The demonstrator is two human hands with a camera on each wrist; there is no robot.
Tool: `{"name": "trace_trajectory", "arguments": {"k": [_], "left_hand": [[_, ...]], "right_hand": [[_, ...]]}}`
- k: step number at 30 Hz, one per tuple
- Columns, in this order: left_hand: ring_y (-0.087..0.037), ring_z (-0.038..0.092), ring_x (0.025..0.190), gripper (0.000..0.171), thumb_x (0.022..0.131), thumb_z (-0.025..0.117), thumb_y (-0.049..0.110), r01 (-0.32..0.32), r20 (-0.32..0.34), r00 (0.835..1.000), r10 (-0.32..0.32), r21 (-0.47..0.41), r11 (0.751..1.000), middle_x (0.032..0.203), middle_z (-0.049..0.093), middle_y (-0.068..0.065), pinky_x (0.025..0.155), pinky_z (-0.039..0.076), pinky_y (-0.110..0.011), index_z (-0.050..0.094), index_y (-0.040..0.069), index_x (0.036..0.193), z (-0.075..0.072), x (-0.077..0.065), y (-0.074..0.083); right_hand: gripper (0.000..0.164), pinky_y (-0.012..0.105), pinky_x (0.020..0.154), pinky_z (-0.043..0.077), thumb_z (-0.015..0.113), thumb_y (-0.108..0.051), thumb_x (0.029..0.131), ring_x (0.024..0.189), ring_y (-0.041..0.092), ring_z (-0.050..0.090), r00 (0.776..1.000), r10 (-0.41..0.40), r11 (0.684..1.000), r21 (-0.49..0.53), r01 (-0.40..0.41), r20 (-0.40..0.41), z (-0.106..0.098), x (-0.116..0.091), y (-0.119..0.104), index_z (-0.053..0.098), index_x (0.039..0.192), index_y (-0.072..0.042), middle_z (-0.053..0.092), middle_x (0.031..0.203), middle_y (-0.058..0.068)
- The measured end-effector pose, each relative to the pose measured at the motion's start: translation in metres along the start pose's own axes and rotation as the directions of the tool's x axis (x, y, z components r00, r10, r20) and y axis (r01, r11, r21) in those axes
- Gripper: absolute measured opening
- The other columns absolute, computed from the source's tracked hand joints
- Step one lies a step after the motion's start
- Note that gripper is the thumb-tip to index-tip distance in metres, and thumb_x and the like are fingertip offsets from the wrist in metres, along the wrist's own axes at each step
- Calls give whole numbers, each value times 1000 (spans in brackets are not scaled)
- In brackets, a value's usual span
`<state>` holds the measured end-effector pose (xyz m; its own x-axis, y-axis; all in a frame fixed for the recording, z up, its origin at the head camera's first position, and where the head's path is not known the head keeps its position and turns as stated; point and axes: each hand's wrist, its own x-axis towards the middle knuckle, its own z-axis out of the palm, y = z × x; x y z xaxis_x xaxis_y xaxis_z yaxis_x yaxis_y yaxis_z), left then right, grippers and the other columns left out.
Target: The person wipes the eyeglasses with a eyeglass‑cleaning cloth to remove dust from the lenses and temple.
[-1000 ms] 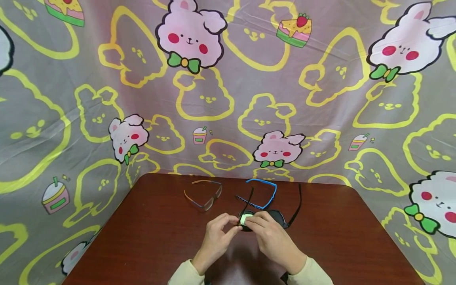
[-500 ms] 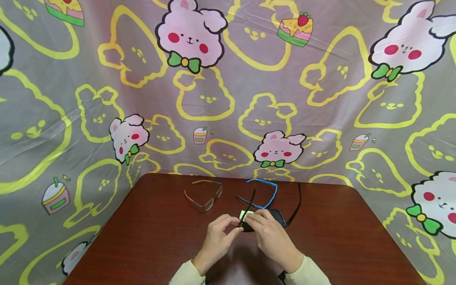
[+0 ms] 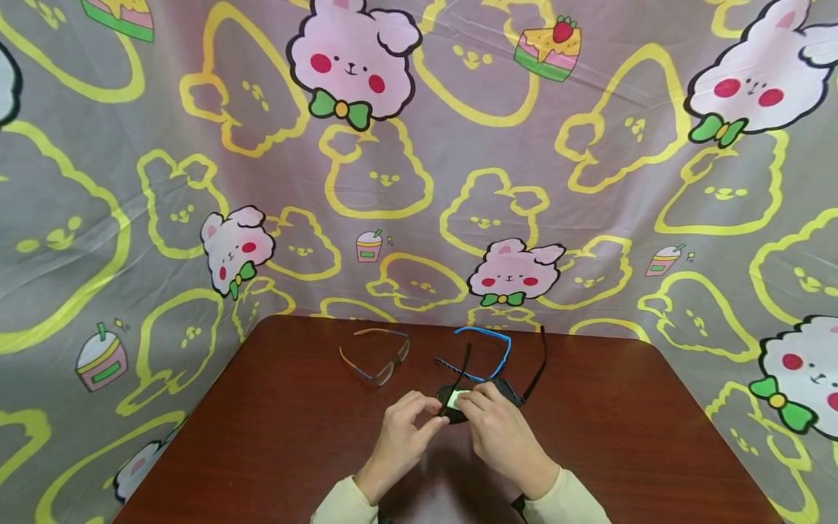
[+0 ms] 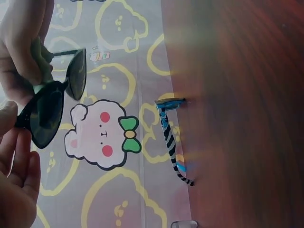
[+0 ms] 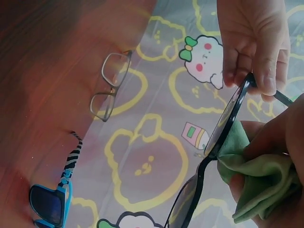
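Note:
A pair of black sunglasses [image 3: 505, 391] with dark lenses [image 4: 46, 116] is held up in front of me, its temples spread and pointing away. My left hand [image 3: 402, 437] pinches the frame at its left corner, by the hinge, between thumb and fingers. In my right hand [image 3: 500, 433] is a light green cloth [image 5: 266, 183], bunched between thumb and fingers and pressed to the left lens. The right wrist view shows folds of cloth hanging below the fingers. Part of that lens is hidden by the cloth and the right hand.
Beyond the hands on the brown table [image 3: 294, 437] lie blue-framed sunglasses [image 5: 46, 204] with zebra-striped temples. To their left are clear-lensed glasses [image 3: 385, 375] with orange temple tips. A patterned curtain [image 3: 393, 182] rises behind the table and along both sides.
The cloth has shifted slightly over the left lens under my right fingers. The sunglasses' right end has risen and swung a little left. My left hand keeps its pinch.

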<state>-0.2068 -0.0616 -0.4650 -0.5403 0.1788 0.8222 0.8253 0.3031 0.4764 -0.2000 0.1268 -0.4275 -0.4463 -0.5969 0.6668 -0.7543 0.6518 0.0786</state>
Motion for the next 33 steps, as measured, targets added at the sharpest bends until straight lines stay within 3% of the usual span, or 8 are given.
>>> {"name": "trace_trajectory", "arguments": {"k": [8,15,23,27,30,33], "left_hand": [[-12,59,74,21,73,80,5,-15,-33,999,16,26,1000,78,61,3,66,47,-18,66,9,88,0,2,1],[-7,58,76,18,76,79,10,64,-4,998,-64,26,998,80,61,5,62,44,-15,67,9,88,-4,1,1],[-7,59,76,18,76,78,9,63,-18,998,-62,30,998,80,61,5,61,43,-14,66,11,89,-7,0,0],[-7,59,76,17,77,78,10,84,-15,996,-84,32,996,80,61,5,62,45,-16,66,11,89,-9,2,2],[-7,59,75,17,76,78,9,95,-17,995,-95,42,995,80,62,5,62,46,-20,67,11,89,-12,4,4],[-8,59,75,18,75,79,7,106,-30,994,-104,61,993,79,62,5,61,46,-21,67,10,89,-15,7,6]], "right_hand": [[25,29,72,49,57,6,72,84,18,54,1000,-1,1000,21,1,-14,-2,-3,0,69,91,-4,66,88,2],[27,29,73,49,54,2,72,86,18,54,1000,-1,1000,24,1,0,-3,-7,-1,69,93,-4,66,91,2],[34,27,74,48,65,6,69,89,18,53,999,-13,998,59,10,49,-5,-9,-1,68,101,-3,66,99,4],[37,28,74,48,63,9,67,89,18,53,998,-40,995,93,35,51,-7,-9,0,67,102,-3,66,101,4],[34,28,73,47,59,7,70,90,18,54,999,-44,991,126,40,32,-9,-9,0,68,102,-3,64,104,6],[27,28,73,48,52,2,81,91,18,55,999,-33,986,165,36,-20,-12,-10,0,69,101,-2,63,107,8]]}}
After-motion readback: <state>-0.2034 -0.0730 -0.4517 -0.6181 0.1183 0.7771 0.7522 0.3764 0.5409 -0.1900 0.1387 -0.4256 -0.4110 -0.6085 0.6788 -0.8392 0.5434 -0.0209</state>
